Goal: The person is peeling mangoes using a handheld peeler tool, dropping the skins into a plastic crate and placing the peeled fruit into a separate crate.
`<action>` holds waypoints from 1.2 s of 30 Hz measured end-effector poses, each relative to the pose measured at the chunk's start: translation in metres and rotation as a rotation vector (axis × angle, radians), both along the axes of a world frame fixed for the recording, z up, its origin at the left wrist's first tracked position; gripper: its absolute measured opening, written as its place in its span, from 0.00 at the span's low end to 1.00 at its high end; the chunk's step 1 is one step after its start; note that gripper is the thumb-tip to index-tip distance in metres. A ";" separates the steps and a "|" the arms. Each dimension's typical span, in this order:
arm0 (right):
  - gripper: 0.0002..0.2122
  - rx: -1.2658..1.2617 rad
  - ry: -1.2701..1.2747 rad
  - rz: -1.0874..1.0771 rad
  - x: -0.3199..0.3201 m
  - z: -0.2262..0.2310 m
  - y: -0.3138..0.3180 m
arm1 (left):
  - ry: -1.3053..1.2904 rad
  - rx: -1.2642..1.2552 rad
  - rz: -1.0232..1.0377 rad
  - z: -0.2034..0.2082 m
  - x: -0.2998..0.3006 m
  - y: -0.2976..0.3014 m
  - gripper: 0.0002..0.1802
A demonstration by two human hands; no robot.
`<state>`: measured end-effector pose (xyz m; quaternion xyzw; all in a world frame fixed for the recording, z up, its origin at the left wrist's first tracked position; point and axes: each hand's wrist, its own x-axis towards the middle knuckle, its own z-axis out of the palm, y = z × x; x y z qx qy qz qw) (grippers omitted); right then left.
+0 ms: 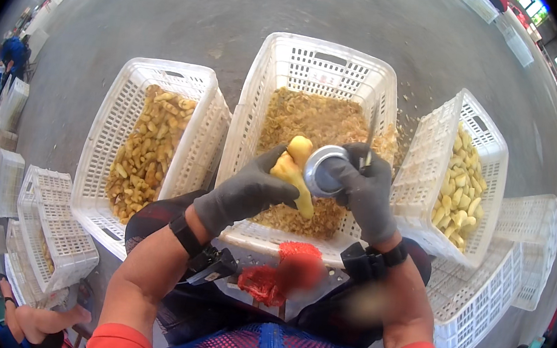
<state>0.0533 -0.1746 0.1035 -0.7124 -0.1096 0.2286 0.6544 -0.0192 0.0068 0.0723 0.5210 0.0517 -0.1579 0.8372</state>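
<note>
My left hand (245, 191), in a grey glove, is closed round a knobbly yellow ginger root (297, 176) that still shows some brownish skin. Right beside the root, my gloved right hand (369, 191) grips a round cup-like scraper (324, 172) with a shiny metal rim. A thin dark blade (373, 124) sticks up from the same hand; its handle is hidden. Both hands are above a white crate (334, 51) with a heap of brownish peelings (312, 119) in it.
To the left stands a white crate (111, 107) of brownish ginger; to the right, a tilted one (423, 170) with paler pieces. Red netting (273, 280) lies at the middle crate's near edge. Stacked crates (479, 286) flank me, and another person's arm (35, 321) shows lower left.
</note>
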 end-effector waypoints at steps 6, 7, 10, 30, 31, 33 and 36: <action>0.06 -0.152 -0.597 0.066 0.009 -0.014 0.001 | 0.031 0.086 -0.100 0.003 -0.004 -0.009 0.35; 0.06 -0.130 -0.626 -0.023 0.014 -0.018 0.001 | 0.062 0.073 -0.134 0.004 -0.006 -0.010 0.35; 0.05 -0.037 -0.465 -0.215 0.025 -0.020 -0.006 | 0.099 0.035 -0.087 0.008 -0.009 -0.010 0.34; 0.07 -0.028 -0.483 0.023 0.009 -0.032 0.004 | 0.098 0.083 -0.104 0.004 -0.008 -0.014 0.34; 0.07 -0.080 -0.636 0.017 0.014 -0.038 0.004 | 0.085 0.088 -0.119 0.002 -0.009 -0.014 0.33; 0.06 -0.179 -0.760 -0.121 0.026 -0.033 0.004 | 0.121 0.087 -0.097 0.006 -0.015 -0.016 0.32; 0.05 -0.032 -0.091 -0.182 0.031 -0.013 -0.005 | 0.163 0.131 -0.088 0.006 -0.015 -0.014 0.31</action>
